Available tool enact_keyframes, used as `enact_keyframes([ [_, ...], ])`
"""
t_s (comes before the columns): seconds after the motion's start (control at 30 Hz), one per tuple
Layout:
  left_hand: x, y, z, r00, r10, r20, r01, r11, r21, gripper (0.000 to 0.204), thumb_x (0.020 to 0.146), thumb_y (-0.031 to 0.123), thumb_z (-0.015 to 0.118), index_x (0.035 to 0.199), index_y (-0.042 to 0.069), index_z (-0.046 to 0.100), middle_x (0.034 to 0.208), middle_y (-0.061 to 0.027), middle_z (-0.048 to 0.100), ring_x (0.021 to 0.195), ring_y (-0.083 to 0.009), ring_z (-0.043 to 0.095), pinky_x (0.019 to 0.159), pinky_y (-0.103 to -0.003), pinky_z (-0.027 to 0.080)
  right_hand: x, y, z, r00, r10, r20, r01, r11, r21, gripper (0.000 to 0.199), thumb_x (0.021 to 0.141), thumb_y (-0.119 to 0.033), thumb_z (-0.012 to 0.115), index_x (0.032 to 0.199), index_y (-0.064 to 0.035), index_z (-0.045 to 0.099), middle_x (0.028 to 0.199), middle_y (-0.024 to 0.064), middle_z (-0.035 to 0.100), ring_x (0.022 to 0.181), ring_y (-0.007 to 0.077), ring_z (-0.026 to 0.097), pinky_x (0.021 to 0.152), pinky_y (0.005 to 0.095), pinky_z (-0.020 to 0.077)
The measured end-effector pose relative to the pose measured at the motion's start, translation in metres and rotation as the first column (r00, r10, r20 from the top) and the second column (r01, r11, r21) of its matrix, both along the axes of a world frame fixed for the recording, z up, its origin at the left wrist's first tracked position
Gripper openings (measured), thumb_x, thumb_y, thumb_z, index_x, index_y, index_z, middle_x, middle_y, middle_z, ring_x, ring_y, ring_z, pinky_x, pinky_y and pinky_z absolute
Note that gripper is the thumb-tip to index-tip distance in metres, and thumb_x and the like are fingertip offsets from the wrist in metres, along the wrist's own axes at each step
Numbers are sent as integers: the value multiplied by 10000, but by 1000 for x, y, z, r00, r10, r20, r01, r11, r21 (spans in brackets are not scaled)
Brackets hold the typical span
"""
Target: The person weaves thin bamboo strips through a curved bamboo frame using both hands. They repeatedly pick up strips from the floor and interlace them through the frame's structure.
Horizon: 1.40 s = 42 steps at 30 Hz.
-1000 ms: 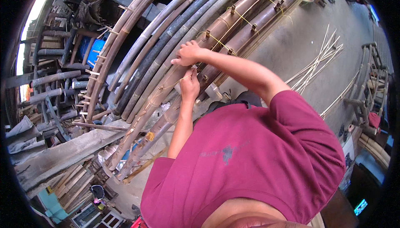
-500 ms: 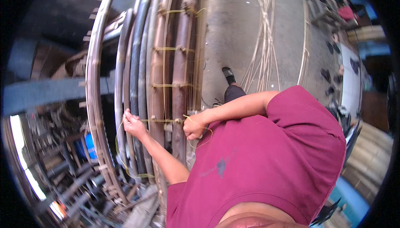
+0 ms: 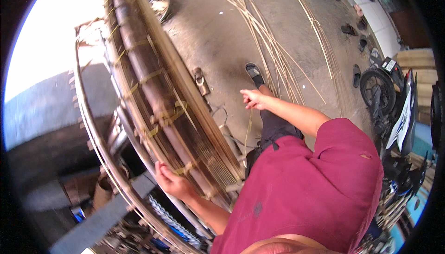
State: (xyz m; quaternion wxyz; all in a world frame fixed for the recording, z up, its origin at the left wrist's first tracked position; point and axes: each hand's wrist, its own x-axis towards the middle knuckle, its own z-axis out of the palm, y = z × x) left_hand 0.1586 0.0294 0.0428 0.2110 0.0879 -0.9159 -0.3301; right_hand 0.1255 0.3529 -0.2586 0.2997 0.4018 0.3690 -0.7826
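Long brown bamboo poles [image 3: 144, 73] lie side by side, with loops of yellow cord [image 3: 152, 77] tied round them at intervals. Beside them runs a row of thin bamboo strips [image 3: 199, 115]. My left hand [image 3: 174, 182] is at the poles' near left side, fingers curled together; whatever is in them is too blurred to make out. Out over the floor, to the right of the strips, my right hand [image 3: 252, 98] is closed on a thin yellow cord [image 3: 249, 128] that hangs down toward my waist.
A curved bamboo frame [image 3: 95, 135] stands left of the poles. Loose bamboo strips [image 3: 264, 33] lie across the concrete floor [image 3: 204, 31]. My sandalled foot [image 3: 254, 74] is beside them. A motorcycle [image 3: 398, 108] and several sandals [image 3: 350, 30] are at the right.
My right hand has moved away from the poles, out to the right, drawing the yellow cord with it. My left hand stays by the poles' left side. The whole view has turned.
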Motion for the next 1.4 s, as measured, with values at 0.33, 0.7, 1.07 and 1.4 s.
enact_keyframes([
  [0.33,-157,361,-325,188,-693,696,702,590,398,471,955,279,586,1357,49,500,1370,-271,454,1234,-412,484,1044,-437,396,-167,287,-374,930,117,347,-365,379,850,268,854,-343,579,982,-159,727,969,135,708,901,347,675,776,450,533],
  [0.7,-231,471,-464,80,-514,854,807,536,248,324,823,321,676,1122,198,689,1320,-122,531,1183,-291,439,1009,-460,257,-196,434,-584,644,197,739,-764,220,607,207,878,-192,567,995,-99,710,1031,153,700,1016,307,671,842,450,538],
  [1.07,-244,475,-451,-28,-404,914,824,509,250,345,889,393,596,1180,219,658,1361,-87,488,1220,-427,343,1041,-554,254,-156,446,-468,897,27,442,-439,-77,895,170,963,-201,497,1033,-90,605,976,140,659,905,335,638,799,486,482],
  [1.4,-271,349,-417,17,-602,798,263,773,577,424,1000,343,521,1182,-34,593,1034,-95,676,967,-196,618,877,-335,478,-117,487,-147,989,-114,89,-96,-53,994,242,958,-280,553,1062,-63,560,916,190,672,865,402,649,728,483,512],
])
